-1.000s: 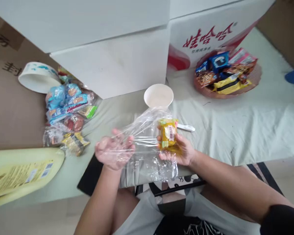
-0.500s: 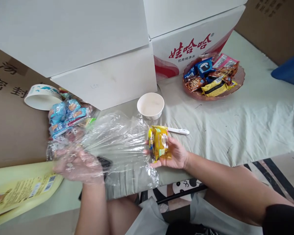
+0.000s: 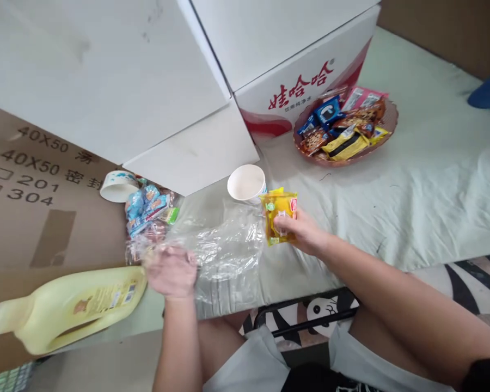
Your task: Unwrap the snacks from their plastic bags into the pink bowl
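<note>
My right hand (image 3: 306,231) grips yellow-wrapped snack packets (image 3: 281,218), thumb across the front one; a second yellow edge shows behind it. Just beyond them stands a white paper bowl (image 3: 247,184), open side up. My left hand (image 3: 172,270), somewhat blurred, has its fingers curled at the left end of a clear plastic bag (image 3: 228,256). The rest of the bag lies spread and wrinkled on the cloth between both hands. Past my left hand lies a pile of blue and other wrapped snacks (image 3: 149,209), with a second paper bowl (image 3: 119,186) tipped on its side behind it.
A pinkish glass bowl (image 3: 345,158) full of wrapped snacks stands at the back right. White cartons (image 3: 188,169) rise behind the cloth, and a brown carton (image 3: 28,218) stands at left. A pale yellow bottle (image 3: 85,307) lies at front left.
The bag, stretched up between my hands before, now lies lower and flatter on the cloth. My right hand has turned the yellow packets and sits clear of the bag. The view has shifted.
</note>
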`<state>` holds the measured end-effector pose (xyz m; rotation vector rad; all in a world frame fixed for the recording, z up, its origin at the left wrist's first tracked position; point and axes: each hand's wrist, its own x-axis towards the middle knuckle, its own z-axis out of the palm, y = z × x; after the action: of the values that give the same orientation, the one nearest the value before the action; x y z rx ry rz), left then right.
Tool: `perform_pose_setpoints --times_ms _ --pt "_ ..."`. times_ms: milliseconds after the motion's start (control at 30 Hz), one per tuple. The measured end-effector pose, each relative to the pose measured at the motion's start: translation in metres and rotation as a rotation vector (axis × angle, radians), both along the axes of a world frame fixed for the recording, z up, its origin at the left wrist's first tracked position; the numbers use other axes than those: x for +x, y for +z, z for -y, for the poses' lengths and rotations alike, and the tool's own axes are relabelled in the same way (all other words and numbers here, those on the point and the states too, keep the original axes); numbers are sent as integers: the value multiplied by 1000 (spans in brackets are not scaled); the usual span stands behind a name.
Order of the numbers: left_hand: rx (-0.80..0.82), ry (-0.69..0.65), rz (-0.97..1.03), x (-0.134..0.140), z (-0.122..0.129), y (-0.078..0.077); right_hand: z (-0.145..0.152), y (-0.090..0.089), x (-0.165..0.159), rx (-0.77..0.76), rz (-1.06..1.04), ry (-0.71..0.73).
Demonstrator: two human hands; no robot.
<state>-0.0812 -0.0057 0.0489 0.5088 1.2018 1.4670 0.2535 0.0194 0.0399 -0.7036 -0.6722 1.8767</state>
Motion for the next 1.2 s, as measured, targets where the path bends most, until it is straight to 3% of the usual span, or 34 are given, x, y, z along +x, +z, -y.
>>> perform_pose_setpoints --times_ms 100,167,300,400,500,533,600,667,700,767,833,933,1033,1133,1200 --pt "-84 -30 195 40 6 -17 -7 4 30 81 296 -280" --pt "-154 -24 251 58 8 -29 -12 1 55 130 548 -380" --pt "-182 -7 320 68 6 -34 -42 3 105 302 993 -560" --pt "-204 -32 342 65 5 -32 -77 39 130 342 1111 -663" --pt "-192 -28 325 61 5 -34 -88 95 138 165 1317 -612" --pt "-188 -26 325 60 5 -35 -81 110 137 193 1348 -690" --pt "-180 -27 337 59 6 -38 -55 125 128 446 1271 -951" --pt "-184 -35 350 60 6 -39 -22 112 110 634 1108 -1142" --pt "-188 -36 350 61 7 -38 -6 96 99 654 1060 -1114" --pt "-189 -22 334 65 10 -35 17 55 76 681 1091 -803" --pt "-174 11 313 70 15 -31 30 13 55 817 1176 -477" --pt "-179 85 297 76 26 -22 39 -27 32 997 1318 -150" --pt "-207 210 293 80 41 -12 50 -36 18 1060 1477 -82" --pt "-271 319 239 84 58 -5 64 -30 3 1109 1532 -182" --pt "-300 326 130 85 68 -3 73 -29 -6 1219 1470 -194"
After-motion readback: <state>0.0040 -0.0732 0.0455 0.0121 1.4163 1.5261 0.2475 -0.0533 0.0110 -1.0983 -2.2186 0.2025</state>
